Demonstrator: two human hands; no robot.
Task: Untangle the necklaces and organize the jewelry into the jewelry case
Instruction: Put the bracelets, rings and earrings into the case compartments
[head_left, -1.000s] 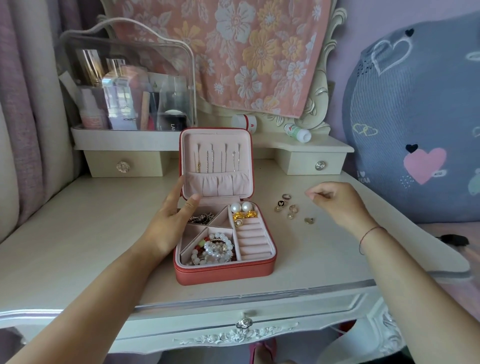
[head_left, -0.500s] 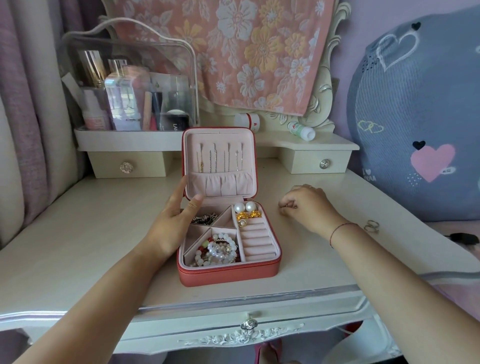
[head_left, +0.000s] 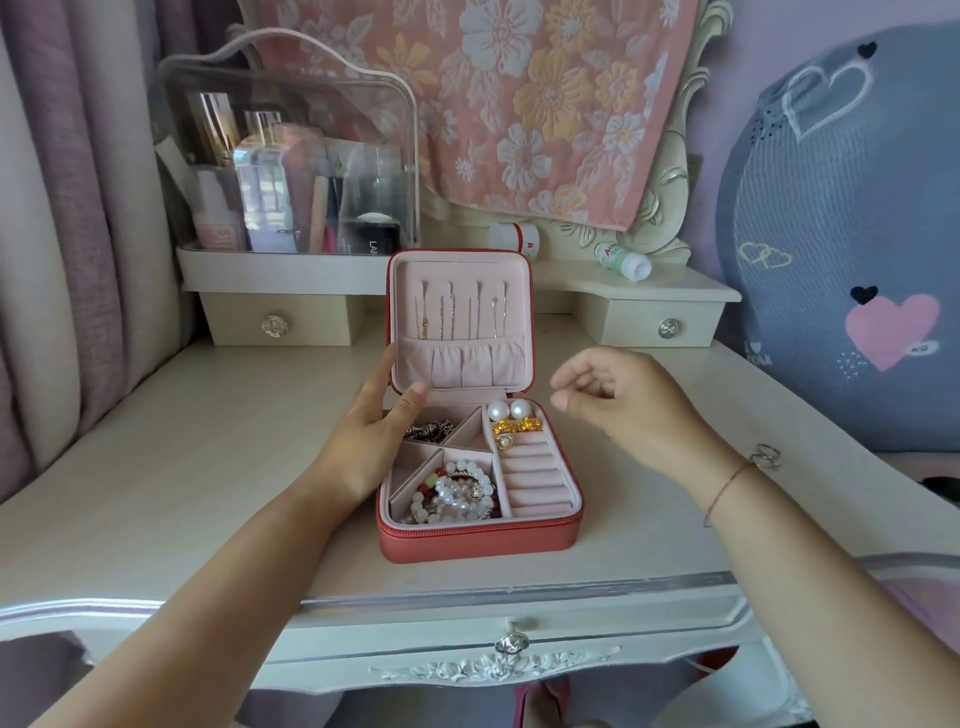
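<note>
Jewelry case (head_left: 478, 540) sat open mid-worktop (head_left: 182, 467), lid (head_left: 511, 280) upright, thin necklaces (head_left: 462, 312) hanging inside it. Left hand (head_left: 363, 431) braced the lid's left edge with fingers straight and thumb on the inner corner, no real grip. Right hand (head_left: 634, 410) hovered just right of the case with the wrist raised and fingers loosely curled toward the thumb. I couldn't tell if it was pinching anything.

My read was a small piece headed for the ring rolls (head_left: 535, 483). To do it well: keep the lid steady, come in low over the rolls and seat the piece in a free slot below the pearl earrings (head_left: 509, 410), clear of the bead bracelets (head_left: 457, 491). One ring (head_left: 768, 457) still lay on the worktop by my right wrist.
</note>
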